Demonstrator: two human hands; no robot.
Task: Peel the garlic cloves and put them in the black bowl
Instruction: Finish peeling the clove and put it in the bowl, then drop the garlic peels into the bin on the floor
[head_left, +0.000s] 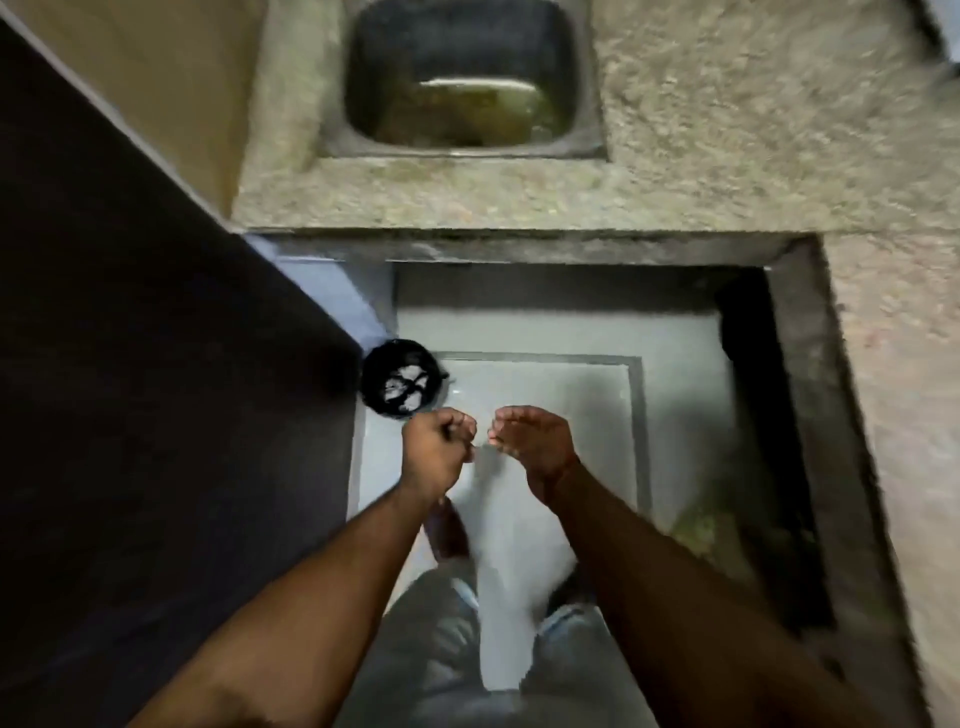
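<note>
Both forearms reach forward from the bottom edge, above the person's legs in grey trousers (447, 639) and the pale tiled floor (545, 332). Largest in the scene is a speckled stone tabletop (727, 119) that runs across the top and down the right side, its dark front edge bounding the floor area. Set into it at the top is a steel sink (467, 78) holding murky, greenish water. At the left stands a dark panel (130, 338), reaching from the upper left corner down to the floor. On the floor, against the foot of that panel and just beyond the left hand, sits a round black bowl (375, 364) with white, skin-like pieces inside; blur prevents telling whether these are cloves or peel. Left hand (439, 444): fingers curled together into a closed fist, thumb side toward the other hand; whether anything is held inside cannot be told. Right hand (535, 441): palm turned inward, fingers loosely bent and slightly apart, tips directed at the left fist, close to it but not touching. No garlic clove can be made out between the hands, as the picture is smeared by motion.
</note>
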